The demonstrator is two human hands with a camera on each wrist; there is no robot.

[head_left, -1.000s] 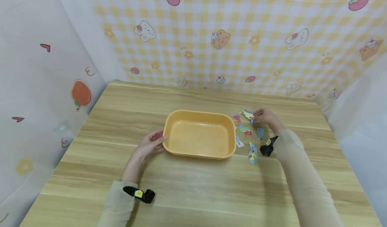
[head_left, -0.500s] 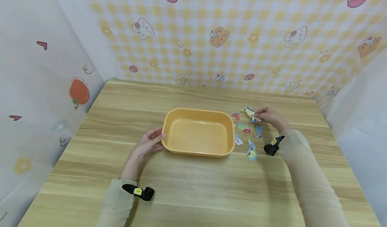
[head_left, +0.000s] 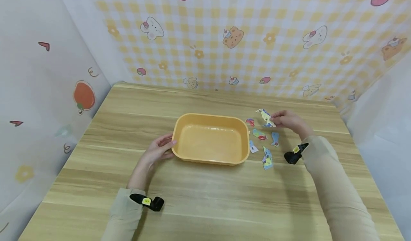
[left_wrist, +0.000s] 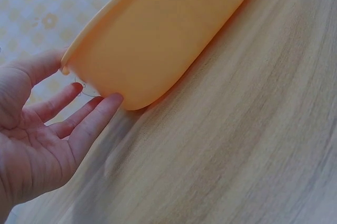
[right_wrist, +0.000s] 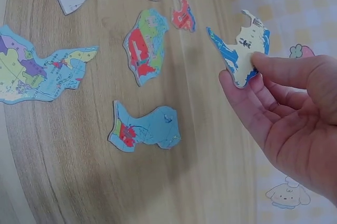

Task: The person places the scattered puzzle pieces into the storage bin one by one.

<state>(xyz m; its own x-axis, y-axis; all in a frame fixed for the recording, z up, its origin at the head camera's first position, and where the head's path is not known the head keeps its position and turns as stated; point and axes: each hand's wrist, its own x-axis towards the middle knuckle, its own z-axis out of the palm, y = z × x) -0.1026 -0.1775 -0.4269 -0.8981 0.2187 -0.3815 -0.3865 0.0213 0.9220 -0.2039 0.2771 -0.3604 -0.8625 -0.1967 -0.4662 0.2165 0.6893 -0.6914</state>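
Observation:
A cream-and-blue map puzzle piece is pinched between the thumb and fingers of my right hand, raised off the table. In the head view my right hand is behind the other pieces, right of the basin. My left hand holds the left end of a yellow plastic basin; in the left wrist view the thumb of my left hand is at the rim and fingertips touch the outer wall. Nothing lies inside the basin.
Several map puzzle pieces lie flat right of the basin: a green-and-red piece, a blue piece, a multicoloured piece and a small red piece. A patterned cloth stands behind the wooden table.
My right hand has lifted the cream-and-blue puzzle piece and drawn slightly right, turning the piece more upright. My left hand stays on the basin. The head view has shifted slightly.

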